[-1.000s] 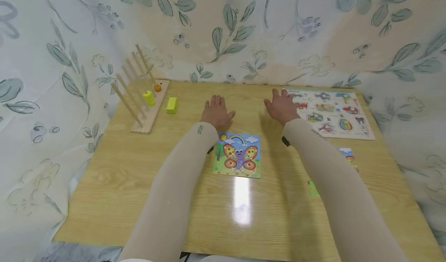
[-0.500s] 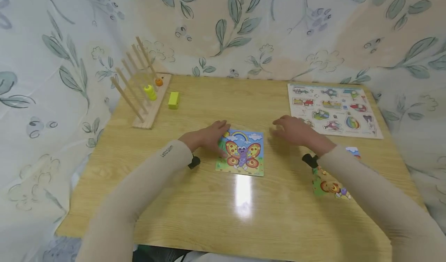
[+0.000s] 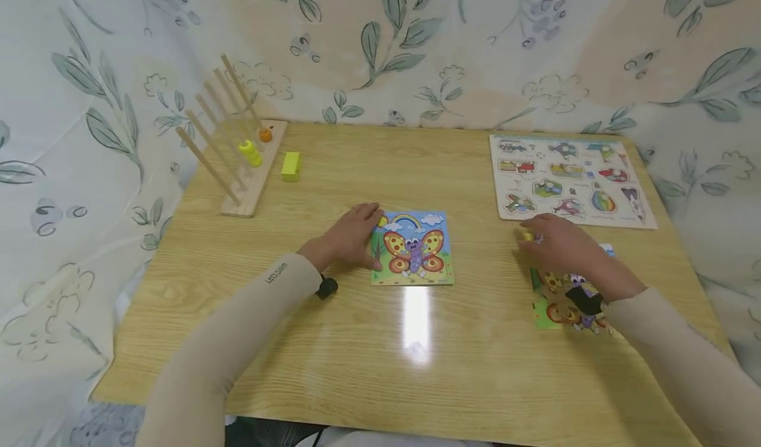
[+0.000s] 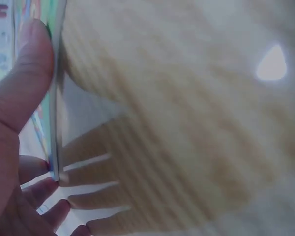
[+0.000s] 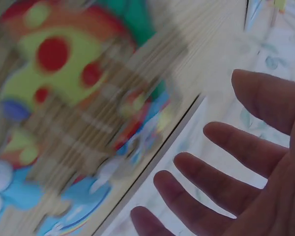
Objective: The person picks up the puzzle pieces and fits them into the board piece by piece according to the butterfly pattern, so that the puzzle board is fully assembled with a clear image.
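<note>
Head view: the butterfly board (image 3: 413,247) lies centrally, the left hand (image 3: 349,239) touching its left edge, fingers spread; the right hand (image 3: 561,252), fingers relaxed, is empty near puzzle pieces (image 3: 545,313). Probably light and stiff, the board suits edge holds.

The beige left sleeve (image 3: 232,341) bears small, dark "Let'sSlim" lettering (image 3: 276,273) near its cuff (image 3: 306,276); the right sleeve (image 3: 678,354) is equally beige; the 2 wrist cameras (image 3: 326,287) are black.
</note>
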`<state>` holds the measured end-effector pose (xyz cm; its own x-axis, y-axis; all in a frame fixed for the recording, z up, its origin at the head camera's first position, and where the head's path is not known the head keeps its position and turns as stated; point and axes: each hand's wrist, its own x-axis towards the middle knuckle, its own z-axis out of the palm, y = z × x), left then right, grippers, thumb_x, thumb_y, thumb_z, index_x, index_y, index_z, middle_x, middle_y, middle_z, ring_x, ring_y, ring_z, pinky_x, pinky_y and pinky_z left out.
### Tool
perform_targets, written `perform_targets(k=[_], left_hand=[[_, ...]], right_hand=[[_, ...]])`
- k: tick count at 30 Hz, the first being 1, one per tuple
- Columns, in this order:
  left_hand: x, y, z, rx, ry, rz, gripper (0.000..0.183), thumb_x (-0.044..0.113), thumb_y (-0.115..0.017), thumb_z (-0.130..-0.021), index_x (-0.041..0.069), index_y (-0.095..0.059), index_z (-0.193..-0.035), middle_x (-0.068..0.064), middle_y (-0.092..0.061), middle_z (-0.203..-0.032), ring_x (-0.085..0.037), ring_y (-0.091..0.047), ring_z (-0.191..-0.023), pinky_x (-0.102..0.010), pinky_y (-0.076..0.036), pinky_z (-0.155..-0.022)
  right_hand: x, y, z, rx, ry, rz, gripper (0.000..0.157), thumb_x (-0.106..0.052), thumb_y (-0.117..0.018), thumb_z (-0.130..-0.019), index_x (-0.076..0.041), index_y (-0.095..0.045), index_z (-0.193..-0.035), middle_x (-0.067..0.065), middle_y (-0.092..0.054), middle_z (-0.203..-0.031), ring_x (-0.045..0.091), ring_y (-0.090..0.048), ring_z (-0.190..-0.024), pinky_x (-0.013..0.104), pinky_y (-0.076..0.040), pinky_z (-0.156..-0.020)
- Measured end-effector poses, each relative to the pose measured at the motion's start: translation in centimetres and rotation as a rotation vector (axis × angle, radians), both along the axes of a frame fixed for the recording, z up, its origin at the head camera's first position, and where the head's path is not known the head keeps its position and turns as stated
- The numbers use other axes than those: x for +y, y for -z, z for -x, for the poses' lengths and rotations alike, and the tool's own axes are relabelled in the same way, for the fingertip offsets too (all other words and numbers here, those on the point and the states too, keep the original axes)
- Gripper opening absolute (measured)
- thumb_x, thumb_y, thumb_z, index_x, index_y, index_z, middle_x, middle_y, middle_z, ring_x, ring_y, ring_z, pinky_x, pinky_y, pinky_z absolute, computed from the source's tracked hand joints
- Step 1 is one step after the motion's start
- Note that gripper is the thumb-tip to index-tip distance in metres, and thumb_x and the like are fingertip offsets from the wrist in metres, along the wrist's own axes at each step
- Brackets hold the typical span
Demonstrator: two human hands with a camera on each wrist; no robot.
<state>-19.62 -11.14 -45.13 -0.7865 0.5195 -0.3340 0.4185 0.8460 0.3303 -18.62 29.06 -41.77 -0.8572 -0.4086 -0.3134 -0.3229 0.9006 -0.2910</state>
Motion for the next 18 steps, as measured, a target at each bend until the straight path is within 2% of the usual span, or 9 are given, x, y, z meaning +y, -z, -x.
perform_targets(k=[5,10,13,18], left_hand=[[0.5,-0.2,0.5,0.062,-0.004,0.021,0.115,0.057,-0.08,-0.067,0.005,-0.022,-0.152,-0.013,-0.022,-0.155,-0.035,-0.022,-0.141,-0.043,-0.024,-0.117],[1.0,-0.5,1.2,0.106,0.0,0.049,0.111,0.058,-0.083,-0.061,0.007,-0.035,-0.147,-0.012,-0.032,-0.146,-0.035,-0.031,-0.128,-0.042,-0.034,-0.108],[1.2,-0.5,1.5,0.126,-0.013,0.062,0.108,0.058,-0.084,-0.059,0.008,-0.041,-0.144,-0.01,-0.037,-0.143,-0.032,-0.033,-0.123,-0.042,-0.035,-0.105],[1.3,-0.6,1.7,0.124,-0.042,0.048,0.104,0.055,-0.085,-0.059,0.007,-0.045,-0.142,-0.009,-0.039,-0.144,-0.029,-0.033,-0.124,-0.044,-0.032,-0.108]], right_hand=[[1.7,0.1,0.5,-0.004,0.036,-0.005,0.055,-0.031,-0.058,-0.095,0.008,-0.049,-0.133,0.033,-0.049,-0.132,0.052,-0.042,-0.122,0.064,-0.037,-0.095],[2.9,0.5,0.6,0.028,0.025,-0.012,0.054,-0.032,-0.067,-0.089,0.007,-0.057,-0.125,0.03,-0.058,-0.121,0.048,-0.05,-0.112,0.062,-0.041,-0.089],[3.3,1.0,0.6,0.044,0.019,-0.007,0.052,-0.032,-0.072,-0.085,0.004,-0.06,-0.121,0.028,-0.058,-0.116,0.044,-0.053,-0.105,0.059,-0.043,-0.085],[3.8,1.7,0.6,0.068,0.035,0.034,0.051,-0.029,-0.078,-0.08,0.004,-0.06,-0.115,0.025,-0.057,-0.11,0.04,-0.054,-0.099,0.055,-0.044,-0.082]])
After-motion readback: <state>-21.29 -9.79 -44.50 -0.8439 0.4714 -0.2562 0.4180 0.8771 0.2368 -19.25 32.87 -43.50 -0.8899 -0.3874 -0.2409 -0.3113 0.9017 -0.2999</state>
